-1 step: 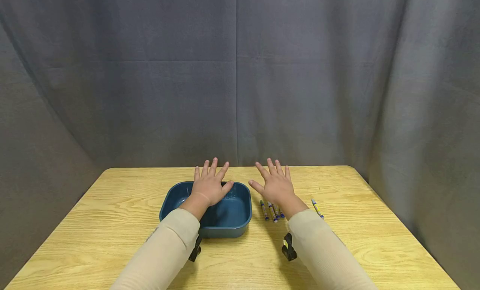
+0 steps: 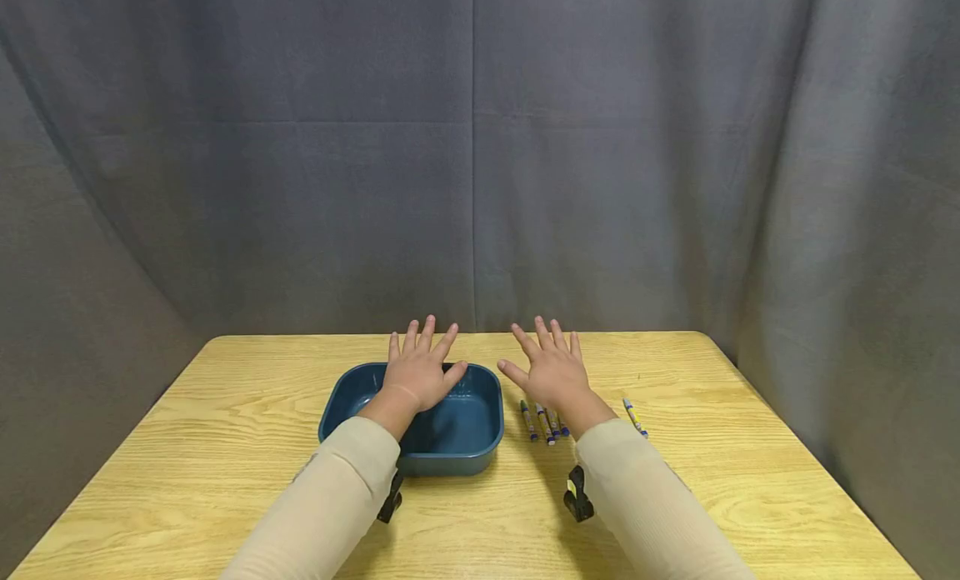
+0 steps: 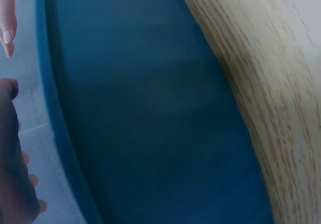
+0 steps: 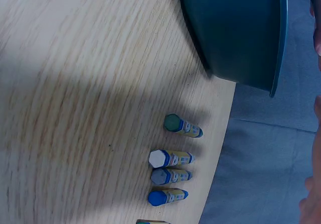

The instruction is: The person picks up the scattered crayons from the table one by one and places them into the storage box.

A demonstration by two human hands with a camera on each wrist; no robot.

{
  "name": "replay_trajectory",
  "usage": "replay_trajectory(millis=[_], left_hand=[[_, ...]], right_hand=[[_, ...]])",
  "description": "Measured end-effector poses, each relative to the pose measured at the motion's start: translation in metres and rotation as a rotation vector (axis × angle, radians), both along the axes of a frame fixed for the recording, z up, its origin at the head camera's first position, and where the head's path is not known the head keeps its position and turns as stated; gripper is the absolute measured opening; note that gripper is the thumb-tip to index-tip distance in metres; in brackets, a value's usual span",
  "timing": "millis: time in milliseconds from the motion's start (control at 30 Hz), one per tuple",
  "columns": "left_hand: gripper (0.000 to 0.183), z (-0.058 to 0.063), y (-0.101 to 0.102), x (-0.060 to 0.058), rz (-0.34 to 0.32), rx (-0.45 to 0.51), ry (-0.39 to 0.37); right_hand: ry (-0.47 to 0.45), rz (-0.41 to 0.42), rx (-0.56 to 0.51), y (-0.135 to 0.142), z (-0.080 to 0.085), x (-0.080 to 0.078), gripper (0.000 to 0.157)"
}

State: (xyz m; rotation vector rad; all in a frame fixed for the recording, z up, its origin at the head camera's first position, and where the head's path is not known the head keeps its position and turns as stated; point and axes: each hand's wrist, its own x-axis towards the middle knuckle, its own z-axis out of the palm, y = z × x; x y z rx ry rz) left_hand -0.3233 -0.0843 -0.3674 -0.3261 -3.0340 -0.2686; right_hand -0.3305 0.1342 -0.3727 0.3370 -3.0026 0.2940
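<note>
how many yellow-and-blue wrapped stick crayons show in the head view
5. Four crayons lie between the rectangular dark-blue tub and the beige-sleeved right arm; one separate crayon lies to the right of that arm. Others may be hidden behind it.

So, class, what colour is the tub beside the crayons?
The tub is dark teal-blue, seen best in the head view.

Dk grey curtain w/ vert. seam behind lt. wood-grain table (image 2: 225, 413), rounded far corners.
</note>
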Motion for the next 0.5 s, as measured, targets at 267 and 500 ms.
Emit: replay_trajectory(millis=[267, 500], left_hand=[[0.069, -0.002, -0.003, 0.004, 0.000, 0.030, -0.027], [0.068, 0.006, -0.030, 0.016, -0.040, 0.148, -0.045]], right_hand=[[-0.010, 0.008, -0.018, 0.003, -0.006, 0.003, 0.072], [-0.035, 0.020, -0.159, 0.017, -0.004, 0.012, 0.069]])
